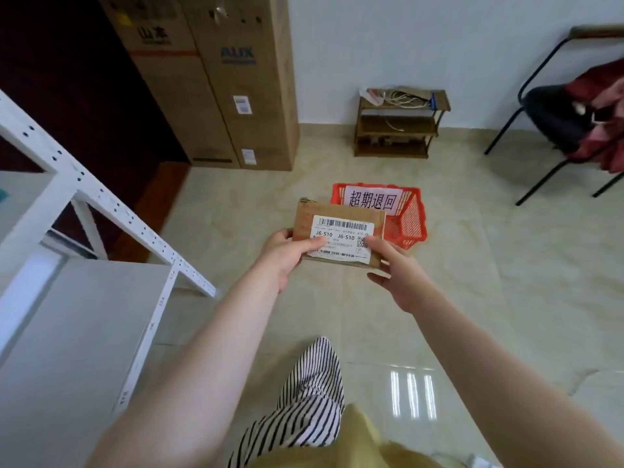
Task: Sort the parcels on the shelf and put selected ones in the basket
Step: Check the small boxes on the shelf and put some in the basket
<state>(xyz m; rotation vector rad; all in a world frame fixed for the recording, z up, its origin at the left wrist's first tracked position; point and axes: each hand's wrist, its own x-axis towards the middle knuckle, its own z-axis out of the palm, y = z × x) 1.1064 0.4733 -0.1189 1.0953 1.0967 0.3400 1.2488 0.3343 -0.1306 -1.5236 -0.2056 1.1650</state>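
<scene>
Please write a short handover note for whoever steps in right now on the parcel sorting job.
Left hand: grips the cardboard parcel at its left edge.
Right hand: holds the parcel's right edge.
Parcel: label up, held above the floor in front of the red basket.
Basket: on the floor, bearing a paper sign; no parcel visible inside.
Done: this parcel is off the white shelf.
Left: place it in the basket, then continue sorting.

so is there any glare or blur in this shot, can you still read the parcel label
Head view: window glare streaks the glossy floor; the white shelf bows from wide-angle distortion; the parcel label is soft, though "J6-S10" reads; the tall cartons look blurred.
</scene>
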